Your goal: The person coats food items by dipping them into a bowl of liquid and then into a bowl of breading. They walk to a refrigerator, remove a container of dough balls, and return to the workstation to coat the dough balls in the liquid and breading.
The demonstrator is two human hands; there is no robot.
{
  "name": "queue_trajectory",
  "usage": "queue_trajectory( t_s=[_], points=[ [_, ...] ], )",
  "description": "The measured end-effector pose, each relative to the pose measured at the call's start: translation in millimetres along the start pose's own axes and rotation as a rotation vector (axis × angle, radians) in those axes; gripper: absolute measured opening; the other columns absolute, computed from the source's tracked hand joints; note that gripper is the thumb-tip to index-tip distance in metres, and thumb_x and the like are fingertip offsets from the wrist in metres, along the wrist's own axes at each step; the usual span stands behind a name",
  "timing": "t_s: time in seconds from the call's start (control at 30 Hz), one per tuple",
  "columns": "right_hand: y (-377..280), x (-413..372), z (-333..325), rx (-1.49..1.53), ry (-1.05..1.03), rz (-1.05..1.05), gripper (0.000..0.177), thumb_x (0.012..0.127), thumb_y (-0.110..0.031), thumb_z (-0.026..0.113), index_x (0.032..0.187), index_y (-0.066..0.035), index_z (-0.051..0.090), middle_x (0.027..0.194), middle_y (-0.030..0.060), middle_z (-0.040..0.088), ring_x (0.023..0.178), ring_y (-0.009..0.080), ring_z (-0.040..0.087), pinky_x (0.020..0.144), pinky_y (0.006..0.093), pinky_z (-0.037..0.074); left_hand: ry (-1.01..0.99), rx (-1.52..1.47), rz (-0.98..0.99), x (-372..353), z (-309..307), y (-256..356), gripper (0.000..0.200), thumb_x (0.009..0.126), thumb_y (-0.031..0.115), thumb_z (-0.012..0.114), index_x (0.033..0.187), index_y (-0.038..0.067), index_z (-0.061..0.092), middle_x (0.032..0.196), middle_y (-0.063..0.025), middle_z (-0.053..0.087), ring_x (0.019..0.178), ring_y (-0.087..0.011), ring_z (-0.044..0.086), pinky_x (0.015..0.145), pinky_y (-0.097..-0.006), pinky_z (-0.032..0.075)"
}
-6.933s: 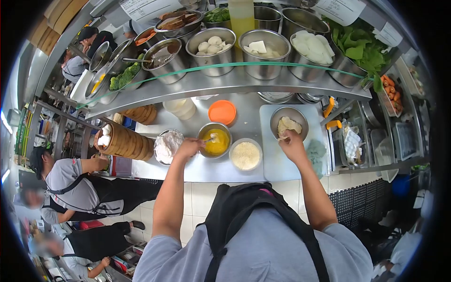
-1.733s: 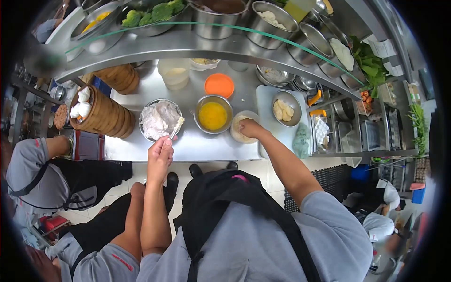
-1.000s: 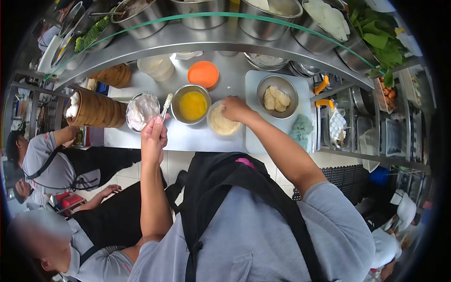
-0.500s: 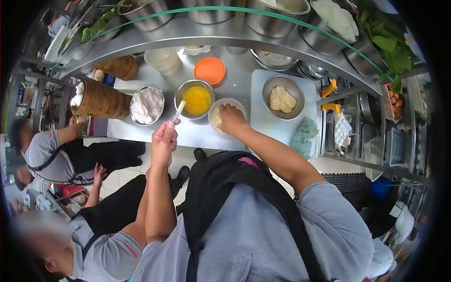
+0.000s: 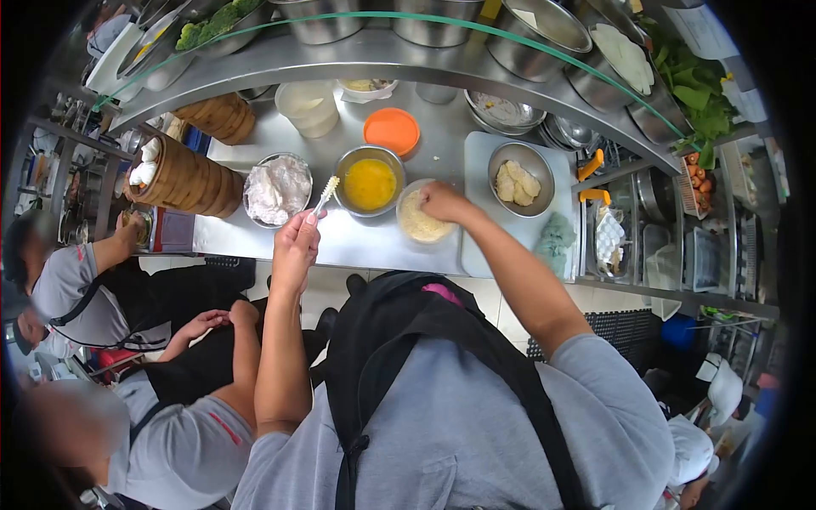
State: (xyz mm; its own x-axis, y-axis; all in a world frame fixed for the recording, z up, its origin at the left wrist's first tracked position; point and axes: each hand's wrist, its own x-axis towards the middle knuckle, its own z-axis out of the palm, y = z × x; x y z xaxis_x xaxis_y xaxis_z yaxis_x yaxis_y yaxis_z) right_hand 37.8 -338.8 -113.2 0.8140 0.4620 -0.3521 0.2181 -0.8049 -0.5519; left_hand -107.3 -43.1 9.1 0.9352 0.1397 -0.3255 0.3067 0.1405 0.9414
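My left hand [image 5: 297, 246] is closed around a slim metal utensil [image 5: 323, 202], whose upright tip is covered in pale yellow crumbs. Fingers bent together, my right hand [image 5: 444, 202] is over the upper right part of a round tub of pale breadcrumbs [image 5: 422, 223]; what its fingertips hold, if anything, is hidden. Just left of the tub stands a steel bowl of beaten egg [image 5: 370, 184]. Farther left, a bowl holds a white floury heap [image 5: 277, 190]. On the right, pale yellowish pieces [image 5: 516, 183] lie in a steel bowl on a white board [image 5: 478, 242].
Bamboo steamers [image 5: 191, 183] stand at the left, and an orange lid [image 5: 392, 132] lies behind the egg. Overhead, a steel shelf [image 5: 340, 78] carries several metal containers. A green cloth [image 5: 556, 240] rests on the board. Two co-workers [image 5: 187, 429] stand on my left.
My right hand has risen from the crumbs toward the tub's upper right rim. The left still grips the utensil. The view has shifted slightly, and the nearest co-worker's hands have come together.
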Motion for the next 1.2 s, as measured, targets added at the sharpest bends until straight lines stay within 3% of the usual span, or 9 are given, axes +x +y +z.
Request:
queue_trajectory(
  t_s=[0.17, 0.23, 0.33, 0.57, 0.63, 0.77, 0.93, 1.17, 1.2],
  points=[
    [4, -4, 42, -0.046, -0.032, 0.076, 0.029, 0.077, -0.025, 0.07, 0.094, -0.002, 0.07, 0.102, 0.0243, 0.069, 0.095, 0.0385, 0.067, 0.086, 0.0459, 0.053, -0.034, 0.007, 0.012, -2, -8, -8, 0.033, 0.104, 0.031, 0.054, 0.118, 0.002, 0.064, 0.065, 0.0063, 0.042, 0.048, -0.0015, 0.029, 0.043, -0.0194, 0.021],
    [-17, -28, 27, -0.103, 0.171, 0.048, 0.035, 0.077, -0.013, 0.065, 0.109, 0.0, 0.067, 0.111, 0.0255, 0.068, 0.104, 0.0395, 0.066, 0.094, 0.0457, 0.052, -0.044, 0.017, 0.017, -2, -8, -9, 0.033, 0.104, 0.031, 0.055, 0.117, 0.001, 0.064, 0.065, 0.0065, 0.041, 0.048, -0.0016, 0.029, 0.043, -0.0197, 0.021],
    [-30, -49, 32, -0.269, 0.356, 0.009, 0.04, 0.074, -0.012, 0.069, 0.112, -0.002, 0.064, 0.109, 0.0209, 0.066, 0.104, 0.038, 0.066, 0.093, 0.0466, 0.053, -0.026, 0.022, 0.0, -5, -6, -10, 0.033, 0.104, 0.03, 0.055, 0.116, 0.001, 0.064, 0.065, 0.0067, 0.041, 0.049, -0.0019, 0.029, 0.043, -0.0201, 0.021],
    [-14, -25, 19, -0.212, 0.308, 0.092, 0.039, 0.072, -0.015, 0.069, 0.109, -0.002, 0.066, 0.107, 0.0201, 0.067, 0.102, 0.0383, 0.067, 0.091, 0.0463, 0.054, -0.048, -0.004, -0.021, -14, -5, -14, 0.032, 0.104, 0.03, 0.055, 0.117, 0.002, 0.064, 0.065, 0.0066, 0.04, 0.049, -0.002, 0.029, 0.044, -0.0201, 0.021],
    [-17, -22, -10, -0.15, 0.086, 0.133, 0.037, 0.072, -0.017, 0.068, 0.105, -0.001, 0.067, 0.106, 0.0218, 0.069, 0.099, 0.0375, 0.067, 0.088, 0.0441, 0.054, -0.036, 0.0, -0.013, -16, -5, -13, 0.032, 0.104, 0.03, 0.054, 0.117, 0.002, 0.064, 0.065, 0.0066, 0.04, 0.049, -0.002, 0.029, 0.043, -0.0202, 0.021],
    [-17, -22, -45, -0.148, 0.067, 0.071, 0.03, 0.074, -0.018, 0.064, 0.099, -0.002, 0.07, 0.103, 0.0224, 0.07, 0.098, 0.0391, 0.067, 0.087, 0.045, 0.054, -0.009, -0.007, -0.034, -19, -3, -12, 0.031, 0.103, 0.029, 0.056, 0.116, 0.001, 0.064, 0.063, 0.0084, 0.04, 0.05, -0.0012, 0.029, 0.045, -0.021, 0.021],
    [1, 3, 12, -0.139, -0.065, -0.002, 0.023, 0.078, -0.019, 0.063, 0.091, -0.003, 0.074, 0.103, 0.0237, 0.07, 0.098, 0.0394, 0.068, 0.088, 0.0449, 0.054, -0.029, -0.001, -0.049, -20, -1, -13, 0.031, 0.103, 0.03, 0.057, 0.115, 0.002, 0.065, 0.063, 0.008, 0.042, 0.05, -0.0015, 0.03, 0.045, -0.0211, 0.021],
    [-22, -24, 33, -0.171, -0.014, 0.063, 0.033, 0.077, -0.017, 0.067, 0.103, 0.002, 0.068, 0.103, 0.0255, 0.069, 0.097, 0.0397, 0.068, 0.09, 0.0452, 0.054, -0.036, -0.009, -0.049, -15, 7, -12, 0.031, 0.103, 0.029, 0.057, 0.116, 0.002, 0.065, 0.063, 0.008, 0.041, 0.05, -0.0012, 0.029, 0.045, -0.0213, 0.022],
    [-31, -36, 32, -0.211, 0.132, 0.065, 0.038, 0.075, -0.016, 0.068, 0.108, 0.002, 0.065, 0.105, 0.0251, 0.069, 0.099, 0.0385, 0.068, 0.091, 0.0451, 0.054, -0.034, 0.001, -0.049, -13, 6, -11, 0.031, 0.103, 0.029, 0.057, 0.116, 0.002, 0.065, 0.063, 0.0078, 0.041, 0.05, -0.0013, 0.029, 0.045, -0.0213, 0.022]
  ],
)
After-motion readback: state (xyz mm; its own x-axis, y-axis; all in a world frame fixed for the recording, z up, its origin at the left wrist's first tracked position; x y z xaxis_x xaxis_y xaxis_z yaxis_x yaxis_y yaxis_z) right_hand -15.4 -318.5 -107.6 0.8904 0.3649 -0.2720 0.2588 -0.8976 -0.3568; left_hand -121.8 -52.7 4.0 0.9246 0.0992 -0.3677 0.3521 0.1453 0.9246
